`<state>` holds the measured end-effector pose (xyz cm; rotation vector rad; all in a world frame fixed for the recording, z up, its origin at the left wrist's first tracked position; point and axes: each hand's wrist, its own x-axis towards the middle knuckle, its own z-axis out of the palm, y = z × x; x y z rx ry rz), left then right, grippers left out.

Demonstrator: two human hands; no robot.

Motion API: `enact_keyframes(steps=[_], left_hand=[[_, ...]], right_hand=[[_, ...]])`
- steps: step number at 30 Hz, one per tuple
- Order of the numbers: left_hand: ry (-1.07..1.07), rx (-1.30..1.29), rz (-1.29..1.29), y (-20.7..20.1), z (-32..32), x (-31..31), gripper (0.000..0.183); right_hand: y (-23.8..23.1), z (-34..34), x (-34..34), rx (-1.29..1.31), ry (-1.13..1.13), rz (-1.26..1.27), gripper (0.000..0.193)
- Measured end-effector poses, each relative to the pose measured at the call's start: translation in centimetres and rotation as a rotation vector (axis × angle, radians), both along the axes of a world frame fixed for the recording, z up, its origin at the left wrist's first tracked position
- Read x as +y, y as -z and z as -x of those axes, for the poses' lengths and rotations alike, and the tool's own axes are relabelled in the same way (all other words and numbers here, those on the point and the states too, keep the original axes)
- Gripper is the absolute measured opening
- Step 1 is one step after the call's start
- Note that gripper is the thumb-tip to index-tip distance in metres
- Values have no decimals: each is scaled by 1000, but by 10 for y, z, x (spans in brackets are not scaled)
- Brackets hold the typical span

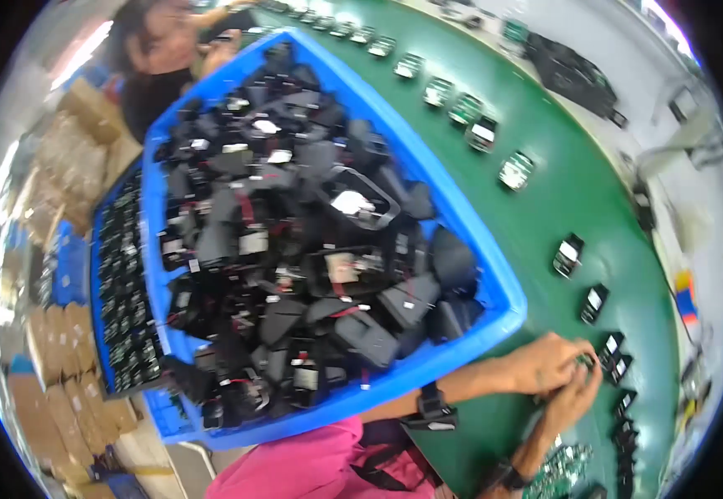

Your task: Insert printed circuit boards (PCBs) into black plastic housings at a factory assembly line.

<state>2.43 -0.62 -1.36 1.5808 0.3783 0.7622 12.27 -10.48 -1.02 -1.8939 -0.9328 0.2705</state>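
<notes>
My left hand (544, 363) and my right hand (574, 401) meet over the green work surface (495, 424), at the right of the big blue bin. Their fingers are pinched together around a small dark piece (584, 361), mostly hidden by the fingers. A dark watch is on my left wrist and a dark band on my right. Just right of my hands, small black units (613, 343) stand in a line. Loose green circuit boards (565, 466) lie in a heap below my right hand. My left forearm passes along the near edge of the blue bin (495, 312).
The bin is heaped with black plastic housings (370, 333), some with red wires. A row of board units (438, 91) runs up the green surface. At the bin's left stands a tray of boards (120, 274), beside cardboard boxes (62, 341). Another person (158, 91) is at the upper left.
</notes>
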Motion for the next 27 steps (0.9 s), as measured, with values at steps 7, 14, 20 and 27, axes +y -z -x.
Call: enact_keyframes(steps=[7,14,20,27], left_hand=[[54,15,358,-6,4,20,33],[-158,-30,303,11,-2,16,48],[-274,24,329,33,-21,8,18],[-319,-138,-67,57,-36,-2,3]], right_hand=[[-56,-9,1,-197,-248,243,71],[-96,-3,41,-360,-452,516,67],[-102,-21,140,-755,-571,254,66],[-71,22,248,-1009,-535,719,67]])
